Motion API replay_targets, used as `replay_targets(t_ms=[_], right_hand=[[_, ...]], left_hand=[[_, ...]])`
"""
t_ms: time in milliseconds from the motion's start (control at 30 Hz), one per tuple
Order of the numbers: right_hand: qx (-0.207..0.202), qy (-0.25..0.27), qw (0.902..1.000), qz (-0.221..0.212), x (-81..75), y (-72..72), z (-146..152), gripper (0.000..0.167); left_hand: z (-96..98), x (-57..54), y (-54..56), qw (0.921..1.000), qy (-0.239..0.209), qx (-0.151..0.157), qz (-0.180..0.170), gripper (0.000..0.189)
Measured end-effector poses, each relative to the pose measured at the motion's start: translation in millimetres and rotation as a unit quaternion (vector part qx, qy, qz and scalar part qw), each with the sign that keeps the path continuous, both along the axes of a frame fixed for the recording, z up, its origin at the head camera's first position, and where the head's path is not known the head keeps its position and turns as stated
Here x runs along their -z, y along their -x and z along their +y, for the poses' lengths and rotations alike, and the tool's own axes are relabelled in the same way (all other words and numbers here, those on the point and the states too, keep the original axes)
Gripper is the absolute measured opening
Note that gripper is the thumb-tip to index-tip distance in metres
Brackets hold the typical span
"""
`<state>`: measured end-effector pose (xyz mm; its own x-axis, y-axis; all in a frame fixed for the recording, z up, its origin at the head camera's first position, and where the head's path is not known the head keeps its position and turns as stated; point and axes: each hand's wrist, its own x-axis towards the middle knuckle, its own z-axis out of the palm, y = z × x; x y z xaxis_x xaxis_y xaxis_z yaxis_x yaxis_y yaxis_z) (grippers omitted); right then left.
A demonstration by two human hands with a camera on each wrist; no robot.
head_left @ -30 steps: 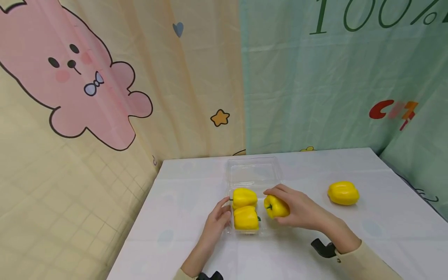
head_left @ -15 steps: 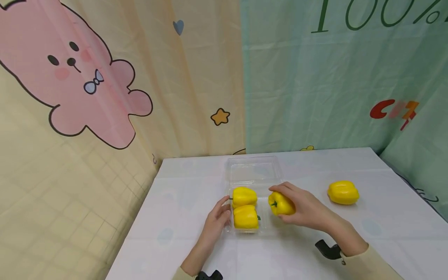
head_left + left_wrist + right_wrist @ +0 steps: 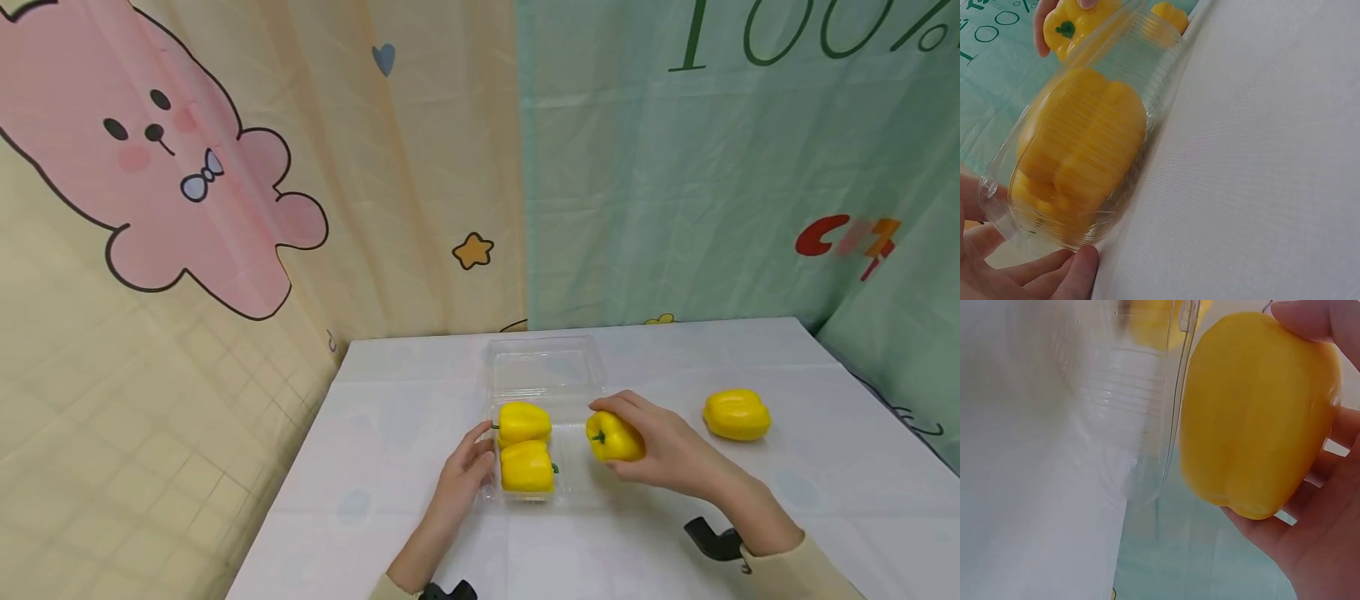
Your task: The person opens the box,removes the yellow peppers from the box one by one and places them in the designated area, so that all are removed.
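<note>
My right hand [image 3: 663, 442] grips a yellow bell pepper [image 3: 615, 437] above the right half of a clear plastic clamshell box [image 3: 566, 492]. In the right wrist view this pepper [image 3: 1260, 419] is between thumb and fingers, just beyond the box's rim [image 3: 1175, 406]. Two more yellow bell peppers lie in the box's left half, a far one [image 3: 523, 422] and a near one [image 3: 527, 467]. My left hand [image 3: 465, 479] rests its loosely bent fingers against the box's left side. In the left wrist view, the thumb [image 3: 1084, 269] is at the foot of the box wall.
Another yellow bell pepper [image 3: 737, 414] lies on the white-covered table [image 3: 637, 550], to the right of the box. The box's clear lid [image 3: 543, 367] is folded back behind it. Printed curtains [image 3: 637, 167] hang beyond the table.
My right hand has moved to the right with the bell pepper, away from the two in the box. The left hand and the box have stayed in place.
</note>
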<state>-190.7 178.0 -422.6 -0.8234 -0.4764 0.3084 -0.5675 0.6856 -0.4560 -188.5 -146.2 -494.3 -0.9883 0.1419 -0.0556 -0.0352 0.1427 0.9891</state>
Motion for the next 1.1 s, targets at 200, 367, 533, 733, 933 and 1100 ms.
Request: replay_targets(t_ms=[200, 367, 533, 733, 933, 1100], right_hand=[[0.012, -0.003, 0.9999, 0.000, 0.8, -1.6, 7.6, 0.071], [0.024, -0.003, 0.9997, 0.006, 1.6, -3.1, 14.4, 0.072], [0.029, 0.001, 0.9996, 0.006, 2.1, -4.4, 19.0, 0.073], [0.034, 0.011, 0.9994, -0.003, 2.0, -6.3, 22.1, 0.073], [0.039, 0.012, 0.9991, 0.000, 3.4, -7.1, 26.7, 0.074], [0.045, 0.012, 0.9989, 0.010, 5.2, -7.3, 31.1, 0.073]], left_hand=[[0.3, 0.9, 1.0, 1.0000, 0.005, -0.001, 0.000, 0.049], [0.3, 0.9, 0.3, 1.0000, 0.002, -0.001, 0.004, 0.048], [0.3, 1.4, 0.3, 1.0000, 0.005, -0.002, 0.005, 0.048], [0.1, 1.5, 0.2, 0.9999, 0.008, 0.000, 0.009, 0.048], [-0.4, 2.3, 0.9, 0.9999, 0.010, 0.002, 0.010, 0.048], [-0.4, 2.8, 1.1, 0.9999, 0.010, 0.003, 0.012, 0.048]])
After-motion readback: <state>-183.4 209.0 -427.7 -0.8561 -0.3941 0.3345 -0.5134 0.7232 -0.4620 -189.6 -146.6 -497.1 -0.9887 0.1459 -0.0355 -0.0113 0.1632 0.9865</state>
